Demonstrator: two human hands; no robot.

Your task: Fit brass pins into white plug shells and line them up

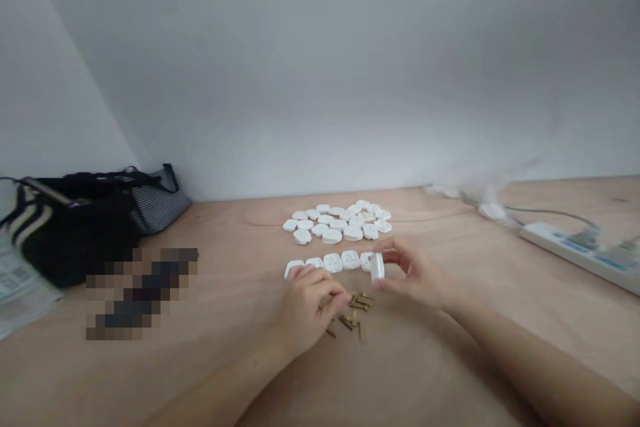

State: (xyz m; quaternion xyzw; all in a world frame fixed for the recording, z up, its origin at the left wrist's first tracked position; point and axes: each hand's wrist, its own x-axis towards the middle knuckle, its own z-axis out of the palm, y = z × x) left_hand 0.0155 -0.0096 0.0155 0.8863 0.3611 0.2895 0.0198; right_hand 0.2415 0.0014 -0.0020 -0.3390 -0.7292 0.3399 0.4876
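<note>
My right hand pinches a white plastic piece, tilted on its edge, at the right end of a row of white pieces. My left hand is closed, thumb and fingertips together, over the left side of that row and beside the brass pins; whatever it holds is too small or hidden to make out. The brass pins lie loose on the wooden table between and below my hands. Behind the row lies a cluster of several white pieces.
A black bag and a striped pouch stand at the left, with a pixelated dark item in front. At the right lies a white power strip with plugs and a cable. Crumpled clear plastic sits near the wall.
</note>
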